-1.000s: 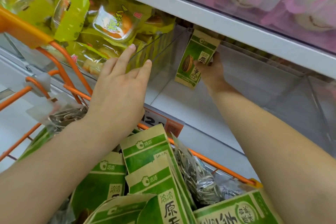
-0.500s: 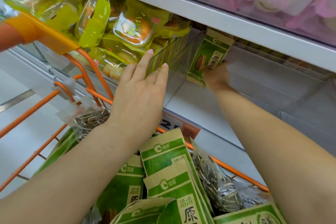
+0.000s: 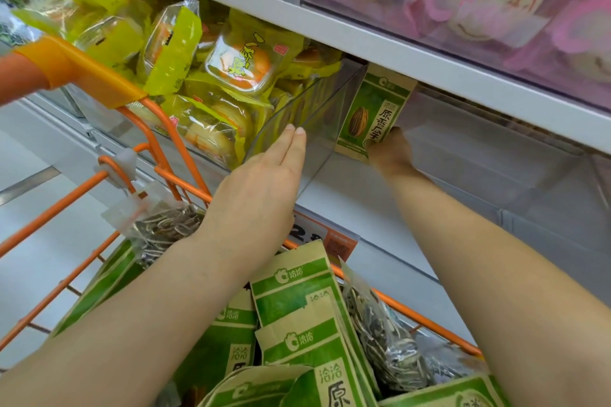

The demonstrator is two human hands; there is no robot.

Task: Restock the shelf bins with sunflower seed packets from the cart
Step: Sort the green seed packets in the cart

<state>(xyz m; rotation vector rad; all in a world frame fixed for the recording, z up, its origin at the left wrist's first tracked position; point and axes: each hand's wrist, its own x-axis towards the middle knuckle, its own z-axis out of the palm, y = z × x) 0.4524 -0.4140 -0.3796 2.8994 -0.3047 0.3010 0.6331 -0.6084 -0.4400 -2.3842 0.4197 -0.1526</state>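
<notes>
Nearest: orange wire cart (image 3: pixel 86 261) holding green-and-kraft paper sunflower seed packets (image 3: pixel 297 304) and clear bags of striped seeds (image 3: pixel 383 340). Left hand (image 3: pixel 261 195) flat, fingers straight and together, fingertips (image 3: pixel 299 132) against the clear plastic bin divider (image 3: pixel 330 129). Right hand (image 3: pixel 391 155) pinches the lower corner of one green seed packet with a seed picture (image 3: pixel 372 112), upright inside the clear shelf bin (image 3: pixel 496 155), its top under the grey shelf edge (image 3: pixel 429 53). Yellow snack packs (image 3: pixel 231 66) fill the neighbouring bin.

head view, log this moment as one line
right hand: holds seed packet upright inside clear bin | left hand: flat, fingertips at bin divider | cart: more packets left
</notes>
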